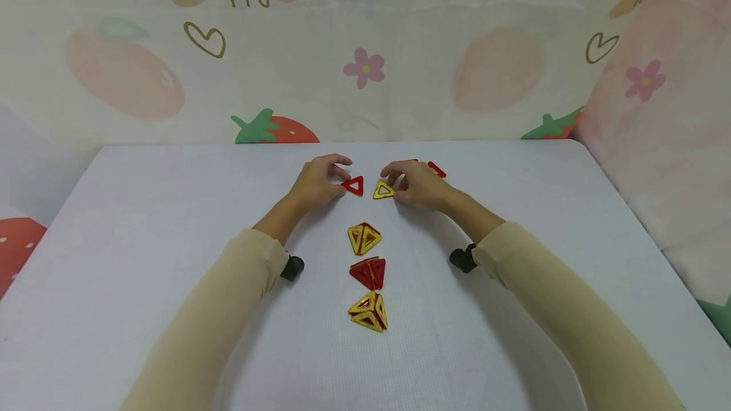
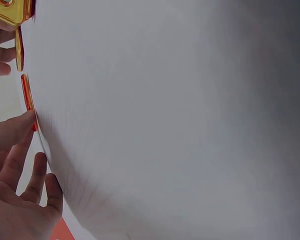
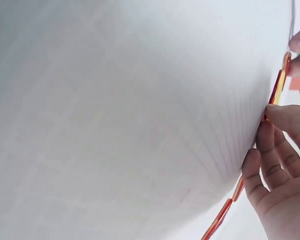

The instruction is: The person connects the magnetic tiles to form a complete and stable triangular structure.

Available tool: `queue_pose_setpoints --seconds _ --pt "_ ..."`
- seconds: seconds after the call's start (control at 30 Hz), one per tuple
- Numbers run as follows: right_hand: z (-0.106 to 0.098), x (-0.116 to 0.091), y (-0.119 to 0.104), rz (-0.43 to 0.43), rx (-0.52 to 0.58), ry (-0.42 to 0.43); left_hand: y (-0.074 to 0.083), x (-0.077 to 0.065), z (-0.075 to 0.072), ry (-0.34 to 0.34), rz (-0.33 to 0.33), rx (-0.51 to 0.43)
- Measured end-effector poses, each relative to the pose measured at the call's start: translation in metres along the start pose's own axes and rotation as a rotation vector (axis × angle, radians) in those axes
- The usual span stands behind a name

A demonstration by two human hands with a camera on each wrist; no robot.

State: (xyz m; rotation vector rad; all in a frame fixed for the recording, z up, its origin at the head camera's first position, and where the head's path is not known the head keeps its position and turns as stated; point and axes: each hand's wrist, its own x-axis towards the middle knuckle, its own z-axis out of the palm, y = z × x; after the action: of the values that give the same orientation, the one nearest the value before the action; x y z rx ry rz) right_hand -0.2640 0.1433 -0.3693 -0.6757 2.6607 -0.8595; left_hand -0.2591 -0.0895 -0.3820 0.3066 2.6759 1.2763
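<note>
Near the table's far edge my left hand [image 1: 316,181] pinches a hollow red triangle magnetic tile [image 1: 360,186] at its left corner. In the left wrist view that red tile [image 2: 27,92] appears edge-on, with the thumb against it. Facing it, my right hand [image 1: 421,186] pinches a hollow yellow triangle magnetic tile [image 1: 383,196] by its right side. A small gap separates the two tiles. Closer to me stand a yellow pyramid [image 1: 364,238], a red pyramid [image 1: 368,272] and another yellow pyramid [image 1: 369,313], lined up in a column.
Beyond the right hand lie red tiles [image 1: 436,169], partly hidden by it. The white table [image 1: 143,240] ends in front of a fruit-printed cloth backdrop [image 1: 417,37]. Black wrist devices [image 1: 463,259] sit below both cuffs.
</note>
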Motion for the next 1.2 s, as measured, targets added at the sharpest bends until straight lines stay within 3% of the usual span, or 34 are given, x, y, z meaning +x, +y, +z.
queue_pose_setpoints --seconds 1.2 --pt "0.0043 0.0044 -0.0083 0.003 0.008 -0.018 0.0052 -0.0012 0.0048 -0.029 0.015 0.023"
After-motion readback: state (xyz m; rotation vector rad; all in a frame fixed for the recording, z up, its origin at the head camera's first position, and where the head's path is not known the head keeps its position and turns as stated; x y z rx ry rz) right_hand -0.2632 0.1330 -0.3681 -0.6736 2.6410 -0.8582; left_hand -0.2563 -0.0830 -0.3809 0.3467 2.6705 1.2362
